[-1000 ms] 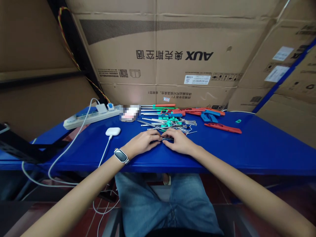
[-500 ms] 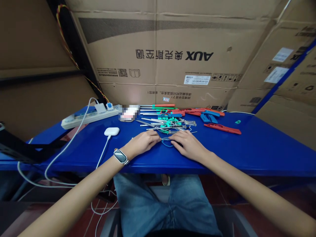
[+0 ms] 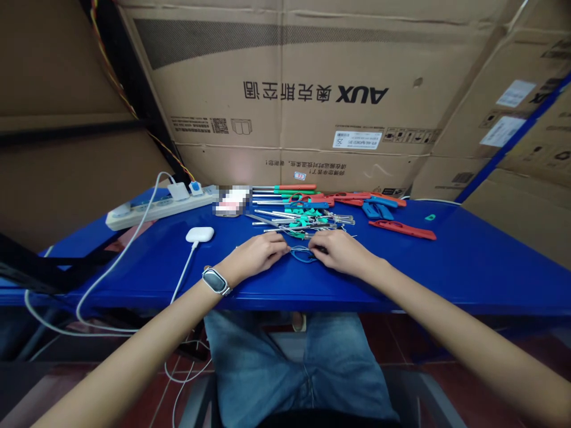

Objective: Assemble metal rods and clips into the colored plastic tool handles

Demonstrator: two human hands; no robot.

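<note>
My left hand (image 3: 263, 252) is closed over the left end of a long-nosed lighter, and only a small tip pokes out past its far side. Between the hands shows the lighter's blue looped casing (image 3: 303, 254), with thin pale wires along it. My right hand (image 3: 341, 251) is curled around the casing's right end, thumb and fingers pinched near a dark part I cannot make out. Just beyond the hands lies a pile of metal lighter tubes with green parts (image 3: 303, 220) and thin wires.
Red casing halves (image 3: 401, 229) and blue ones (image 3: 377, 209) lie at the back right. A phone (image 3: 232, 202), a white earbud case (image 3: 200, 234) on a cable and a power strip (image 3: 160, 208) are on the left. Cardboard (image 3: 285, 119) walls the table's back.
The right hand's fingers have shifted and curled in more, leaving more of the blue casing showing. The left hand keeps its hold. The view has tilted slightly.
</note>
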